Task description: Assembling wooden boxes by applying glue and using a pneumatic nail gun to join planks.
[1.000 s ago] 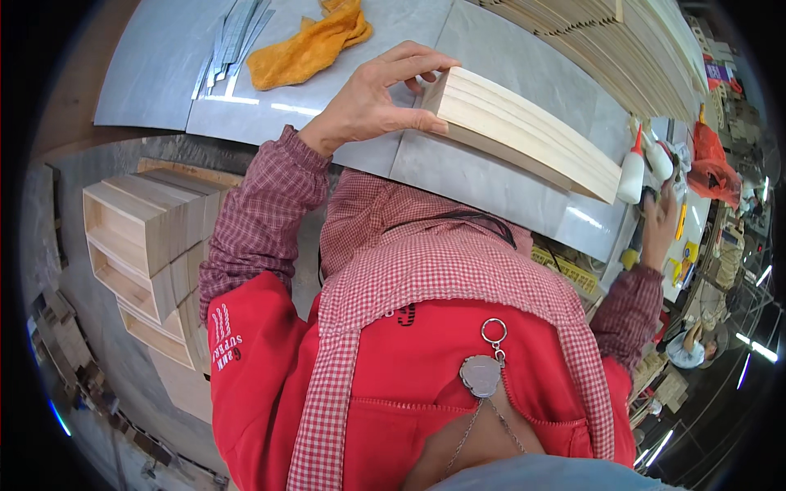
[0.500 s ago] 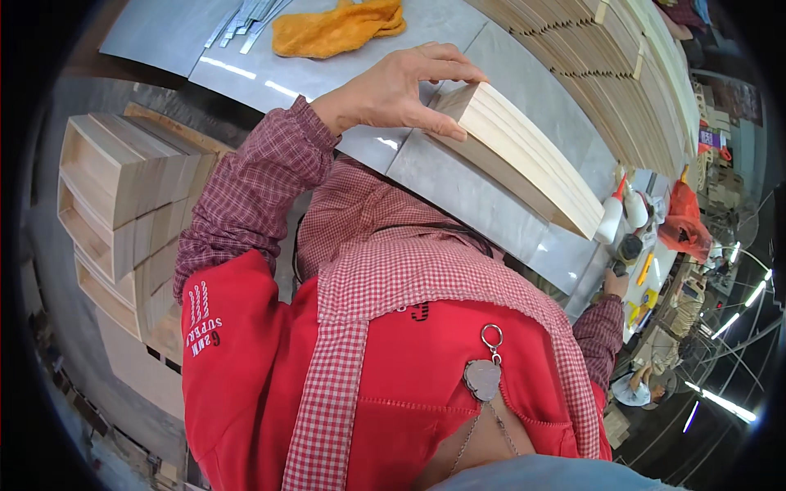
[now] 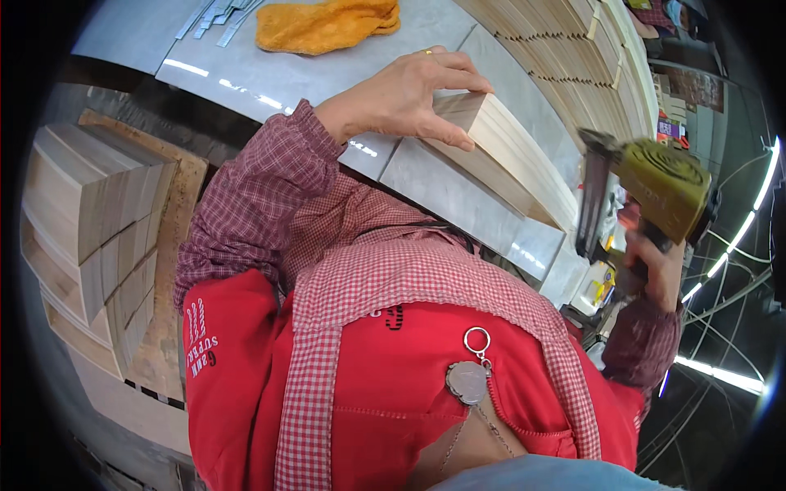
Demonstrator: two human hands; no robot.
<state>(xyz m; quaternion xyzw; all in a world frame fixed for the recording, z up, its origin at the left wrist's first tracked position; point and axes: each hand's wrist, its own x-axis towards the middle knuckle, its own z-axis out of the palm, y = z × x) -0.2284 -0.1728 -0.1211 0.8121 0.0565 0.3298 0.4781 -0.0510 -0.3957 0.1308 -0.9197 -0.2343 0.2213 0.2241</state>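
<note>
My left hand (image 3: pixel 401 94) grips the near-left end of a pale wooden box frame (image 3: pixel 516 155), thumb on one side and fingers over the other. The frame stands on the grey table (image 3: pixel 434 176), its long curved side facing up. At the right, my right hand (image 3: pixel 659 266) is wrapped round the handle of an olive-green nail gun (image 3: pixel 667 184), raised in the air. Its dark nose and magazine are beside the frame's far end; whether they touch it I cannot tell. The tool and hand are slightly blurred.
An orange cloth (image 3: pixel 327 24) and loose metal strips (image 3: pixel 217 16) lie at the table's far left. Tall stacks of wooden pieces (image 3: pixel 565 57) stand at the back. Stacked wooden frames (image 3: pixel 90 204) rest on a board (image 3: pixel 184 192) to my left.
My right hand has risen from the table's right end, bringing the nail gun up beside the frame. My left hand keeps its grip on the frame. The view has shifted somewhat.
</note>
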